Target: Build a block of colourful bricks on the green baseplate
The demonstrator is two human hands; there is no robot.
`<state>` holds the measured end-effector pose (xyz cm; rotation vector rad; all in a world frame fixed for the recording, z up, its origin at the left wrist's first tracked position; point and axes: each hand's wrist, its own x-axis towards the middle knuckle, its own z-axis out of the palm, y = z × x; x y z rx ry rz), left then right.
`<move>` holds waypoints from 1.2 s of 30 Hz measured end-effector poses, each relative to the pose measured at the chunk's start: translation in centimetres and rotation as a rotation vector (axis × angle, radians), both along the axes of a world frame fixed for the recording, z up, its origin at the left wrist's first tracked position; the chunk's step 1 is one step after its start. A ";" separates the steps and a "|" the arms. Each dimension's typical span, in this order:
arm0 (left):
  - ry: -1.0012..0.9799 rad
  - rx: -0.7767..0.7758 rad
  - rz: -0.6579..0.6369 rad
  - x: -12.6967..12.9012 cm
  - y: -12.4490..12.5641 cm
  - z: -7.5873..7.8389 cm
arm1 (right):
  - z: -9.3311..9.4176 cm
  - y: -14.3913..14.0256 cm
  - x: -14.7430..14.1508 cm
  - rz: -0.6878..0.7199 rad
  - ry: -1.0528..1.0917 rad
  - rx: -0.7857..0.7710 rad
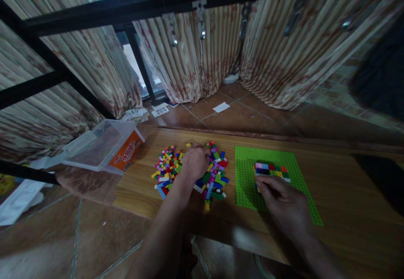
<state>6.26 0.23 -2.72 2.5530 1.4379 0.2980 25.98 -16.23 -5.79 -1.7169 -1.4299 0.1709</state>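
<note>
The low wooden table (331, 195) stood on the tiled floor before striped curtains (284, 51), and everything lay toward its far edge, within easy reach. Off its left end a clear plastic tub (97, 144) sat tipped on its side, mouth open, probably where the bricks came from. A green baseplate (249, 178) lay flat right of the middle, giving a firm bed for the small block of joined bricks (270, 170) at its centre. The loose brick pile (192, 171) was spread thin beside it, so colours could be told apart. The left hand (195, 161) rested on the pile, fingers curled down; whether its grip held a brick I could not tell. The right hand (284, 203) lay on the plate, fingertips against the block's near side, its grip closed on nothing I could see.
</note>
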 end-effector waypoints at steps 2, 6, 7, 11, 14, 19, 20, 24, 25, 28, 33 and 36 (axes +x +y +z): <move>0.026 -0.001 0.017 0.2 -0.2 0.2 | 0.0 0.0 0.0 0.002 -0.005 -0.004; 0.055 -0.014 0.027 0.4 -0.6 0.5 | -0.1 0.0 0.0 0.004 -0.003 0.003; 0.051 -0.014 0.028 0.4 -0.7 0.5 | -0.2 0.0 0.0 0.003 -0.002 0.004; 0.038 -0.023 0.031 0.4 -0.7 0.5 | -0.2 -0.1 0.0 0.003 0.000 0.000; 0.045 -0.049 0.033 0.5 -0.8 0.5 | -0.1 0.0 0.0 0.007 -0.001 -0.004; 0.049 -0.052 0.049 0.7 -0.9 0.7 | 0.0 0.0 -0.1 0.006 -0.011 -0.015; 0.048 -0.048 0.050 0.7 -0.9 0.7 | -0.1 0.0 -0.1 0.006 -0.009 -0.014; 0.059 -0.044 0.062 0.7 -1.1 0.9 | -0.1 -0.1 -0.1 0.008 -0.001 -0.010; 0.065 -0.043 0.064 0.8 -1.2 0.9 | -0.1 0.0 -0.1 0.009 -0.002 -0.009; 0.088 -0.034 0.073 0.9 -1.4 1.0 | -0.1 0.0 -0.1 0.015 -0.014 -0.002; 0.086 -0.018 0.096 1.1 -1.4 0.9 | 0.0 0.0 -0.2 0.018 -0.022 -0.006; 0.083 -0.036 0.099 1.0 -1.4 0.9 | 0.1 -0.1 -0.2 0.010 -0.013 -0.005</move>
